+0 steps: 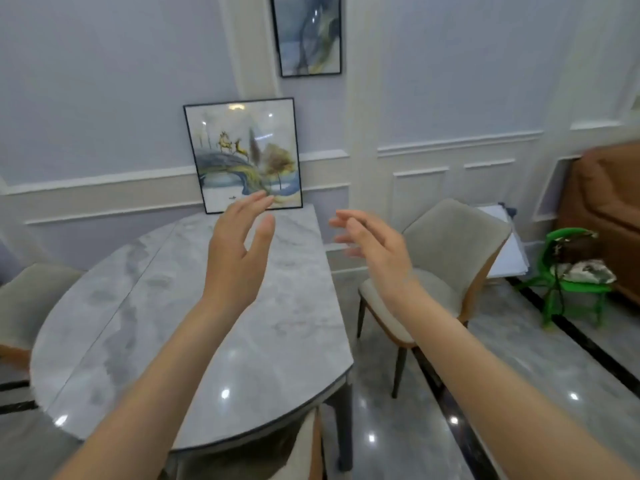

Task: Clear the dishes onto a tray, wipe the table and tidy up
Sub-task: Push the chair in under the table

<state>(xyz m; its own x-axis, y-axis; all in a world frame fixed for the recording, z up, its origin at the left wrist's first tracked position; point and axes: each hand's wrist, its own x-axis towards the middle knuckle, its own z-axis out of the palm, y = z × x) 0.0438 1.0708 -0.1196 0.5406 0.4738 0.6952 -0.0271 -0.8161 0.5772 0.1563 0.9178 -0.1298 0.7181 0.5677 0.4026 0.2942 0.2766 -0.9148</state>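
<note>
A single wide-angle view from the person's head looks forward and down. It sits close above the near edge of the marble bench [194, 327], facing the panelled wall [104, 98] behind it. Both forearms reach in from the bottom corners, and straight lines bow toward the edges.

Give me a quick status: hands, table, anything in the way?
Left hand and right hand open, empty, raised. Table bare of dishes. Framed picture stands at far edge.
</note>
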